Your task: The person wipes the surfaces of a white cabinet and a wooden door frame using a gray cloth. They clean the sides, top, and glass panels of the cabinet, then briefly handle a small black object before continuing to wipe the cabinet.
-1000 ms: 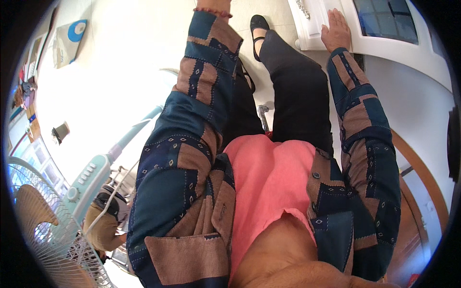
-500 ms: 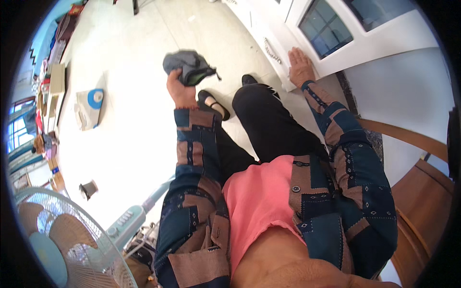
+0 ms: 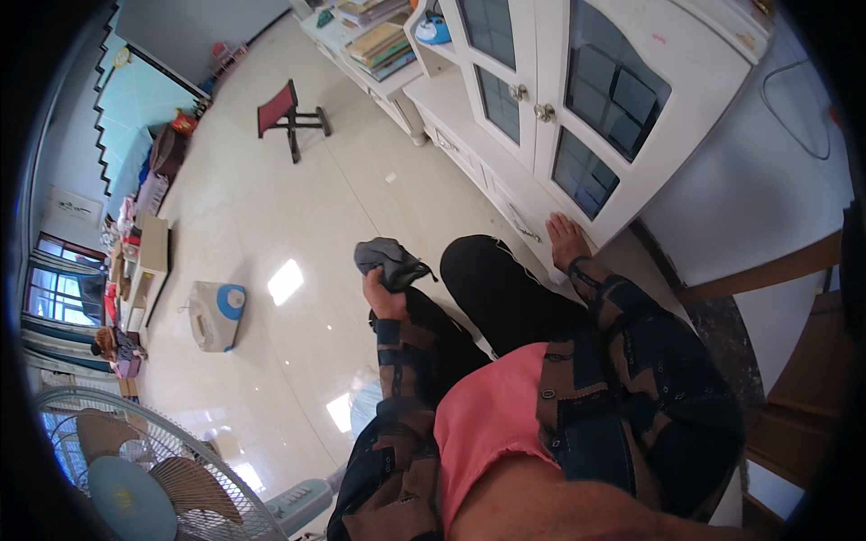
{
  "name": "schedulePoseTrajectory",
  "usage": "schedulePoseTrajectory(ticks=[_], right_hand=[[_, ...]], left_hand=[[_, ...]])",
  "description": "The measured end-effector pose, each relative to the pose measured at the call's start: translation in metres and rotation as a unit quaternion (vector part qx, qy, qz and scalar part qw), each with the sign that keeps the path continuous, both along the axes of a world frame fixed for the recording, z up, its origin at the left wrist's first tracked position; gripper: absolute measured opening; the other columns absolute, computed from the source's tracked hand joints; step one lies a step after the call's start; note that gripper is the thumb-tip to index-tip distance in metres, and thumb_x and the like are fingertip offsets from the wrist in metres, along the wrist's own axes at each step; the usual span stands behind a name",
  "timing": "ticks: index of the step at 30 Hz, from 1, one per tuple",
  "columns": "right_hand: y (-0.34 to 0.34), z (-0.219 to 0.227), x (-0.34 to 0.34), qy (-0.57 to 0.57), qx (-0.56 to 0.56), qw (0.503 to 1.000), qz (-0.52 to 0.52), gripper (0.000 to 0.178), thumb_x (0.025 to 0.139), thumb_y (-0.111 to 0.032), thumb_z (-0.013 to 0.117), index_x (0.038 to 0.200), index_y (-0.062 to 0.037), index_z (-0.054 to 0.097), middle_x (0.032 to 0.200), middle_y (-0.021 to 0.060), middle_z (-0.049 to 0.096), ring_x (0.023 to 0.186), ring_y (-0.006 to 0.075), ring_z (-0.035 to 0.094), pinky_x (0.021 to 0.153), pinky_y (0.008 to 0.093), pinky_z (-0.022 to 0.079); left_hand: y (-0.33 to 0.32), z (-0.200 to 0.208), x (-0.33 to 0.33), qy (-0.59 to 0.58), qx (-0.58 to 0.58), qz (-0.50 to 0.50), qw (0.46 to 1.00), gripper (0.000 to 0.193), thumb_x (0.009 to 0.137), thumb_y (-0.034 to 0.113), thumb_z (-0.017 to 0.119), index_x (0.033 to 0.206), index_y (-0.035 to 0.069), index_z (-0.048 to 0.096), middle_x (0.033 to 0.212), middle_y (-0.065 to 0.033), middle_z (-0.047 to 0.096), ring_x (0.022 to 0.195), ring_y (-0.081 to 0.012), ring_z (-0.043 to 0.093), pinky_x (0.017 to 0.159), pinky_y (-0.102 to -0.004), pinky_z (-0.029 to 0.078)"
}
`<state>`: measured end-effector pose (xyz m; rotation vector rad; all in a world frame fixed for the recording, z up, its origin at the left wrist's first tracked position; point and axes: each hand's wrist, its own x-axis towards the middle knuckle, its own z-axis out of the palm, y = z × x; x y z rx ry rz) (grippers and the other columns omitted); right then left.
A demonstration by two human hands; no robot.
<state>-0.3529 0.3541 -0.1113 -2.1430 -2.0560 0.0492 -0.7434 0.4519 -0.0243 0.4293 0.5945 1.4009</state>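
A small dark grey drawstring pouch is held out in front of my left knee, with the fingers of my left hand closed round its near side. Its cord hangs off to the right. My right hand lies flat, fingers stretched out, against the lower part of a white cabinet, just below its right glass door. A drawer handle is to the left of that hand. My knees are bent beside the cabinet.
A folding stool stands on the tiled floor ahead. To the left are a white and blue box-like thing and a standing fan. Books lie on a low white unit. At right is a wooden chair.
My view has tilted up, showing more of the cabinet and the room. The pouch stays in my left hand, now nearer my knee. My right hand remains against the cabinet.
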Motion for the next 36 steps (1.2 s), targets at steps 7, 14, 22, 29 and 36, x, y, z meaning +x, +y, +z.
schedulePoseTrajectory(ticks=[7,14,22,29,36], right_hand=[[-0.002,0.008,0.001,0.023,0.013,1.000,0.003,0.052,0.075,-0.005,0.052,0.125,-0.0044,0.042,0.138,0.0140,0.035,0.132,0.0278,0.027,0.105,0.0443,0.025],[-0.002,0.004,-0.003,0.063,0.055,0.996,0.001,0.052,0.074,-0.002,0.052,0.125,-0.0048,0.041,0.137,0.0142,0.036,0.132,0.0292,0.027,0.108,0.0434,0.021],[-0.005,-0.001,0.004,0.064,0.077,0.995,0.005,0.049,0.075,-0.003,0.051,0.123,-0.0051,0.043,0.137,0.0146,0.037,0.131,0.0295,0.029,0.107,0.0435,0.023],[-0.003,-0.001,0.002,0.069,0.075,0.995,0.002,0.046,0.077,-0.003,0.048,0.123,-0.0048,0.044,0.138,0.0154,0.036,0.131,0.0301,0.029,0.106,0.0436,0.025],[-0.003,0.006,0.003,0.092,0.092,0.991,0.005,0.049,0.073,-0.002,0.051,0.122,-0.0045,0.046,0.135,0.0151,0.039,0.130,0.0307,0.031,0.104,0.0438,0.028]], left_hand=[[0.015,0.116,0.120,0.141,0.132,-0.079,0.978,0.040,0.075,-0.002,0.049,0.115,-0.002,0.050,0.103,-0.0110,0.058,0.092,-0.0224,0.058,0.084,-0.0328,0.048],[0.039,0.176,0.246,0.321,0.284,-0.090,0.899,0.036,0.074,0.000,0.053,0.110,-0.004,0.052,0.091,-0.0090,0.059,0.082,-0.0155,0.057,0.077,-0.0276,0.046],[0.067,0.145,0.315,0.558,0.479,0.050,0.676,0.040,0.073,0.007,0.058,0.112,-0.001,0.049,0.109,-0.0241,0.053,0.099,-0.0417,0.049,0.088,-0.0442,0.040],[0.070,0.156,0.299,0.547,0.414,0.054,0.725,0.034,0.073,0.008,0.059,0.103,-0.004,0.050,0.092,-0.0225,0.059,0.086,-0.0415,0.054,0.073,-0.0456,0.045],[0.041,0.173,0.306,0.598,0.594,0.056,0.535,0.043,0.066,0.007,0.062,0.109,0.005,0.057,0.105,-0.0110,0.056,0.094,-0.0308,0.051,0.079,-0.0402,0.044]])
